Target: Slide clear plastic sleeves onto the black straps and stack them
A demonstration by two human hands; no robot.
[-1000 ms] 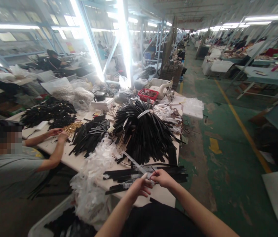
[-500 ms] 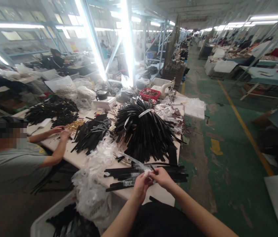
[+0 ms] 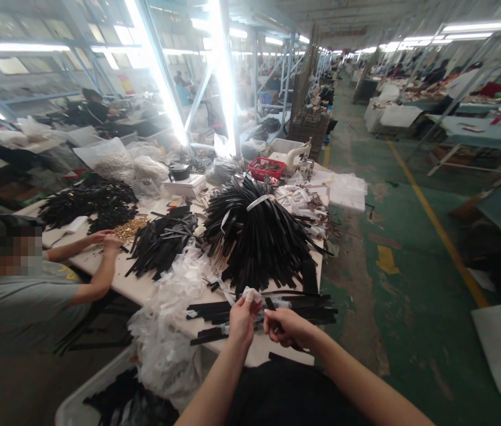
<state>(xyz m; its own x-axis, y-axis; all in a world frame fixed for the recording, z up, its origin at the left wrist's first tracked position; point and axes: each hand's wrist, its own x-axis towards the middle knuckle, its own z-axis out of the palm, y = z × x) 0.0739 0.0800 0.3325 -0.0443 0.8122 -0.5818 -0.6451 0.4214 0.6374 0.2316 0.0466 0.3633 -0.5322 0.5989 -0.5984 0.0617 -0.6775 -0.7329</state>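
My left hand (image 3: 244, 316) is closed on a crumpled piece of white plastic (image 3: 251, 294) that sticks up from its fingertips. Just to its right, my right hand (image 3: 289, 327) is closed around a dark strip (image 3: 270, 304), with its tip poking out above the fingers. The two hands are slightly apart, over bundles of black strips (image 3: 209, 310) wrapped in clear film on the table. Right behind these lies a large fanned bundle of black strips (image 3: 268, 242) tied with a white band.
White plastic bags (image 3: 161, 331) hang over the table edge (image 3: 121, 290) above a white bin (image 3: 70, 402). A co-worker (image 3: 15, 302) sits at the left near gold pieces (image 3: 131, 229). A red basket (image 3: 267, 169) stands farther back.
My hands have moved apart from where they met. My left hand has risen a little with the white plastic, and my right hand has curled and turned lower. The view has shifted slightly.
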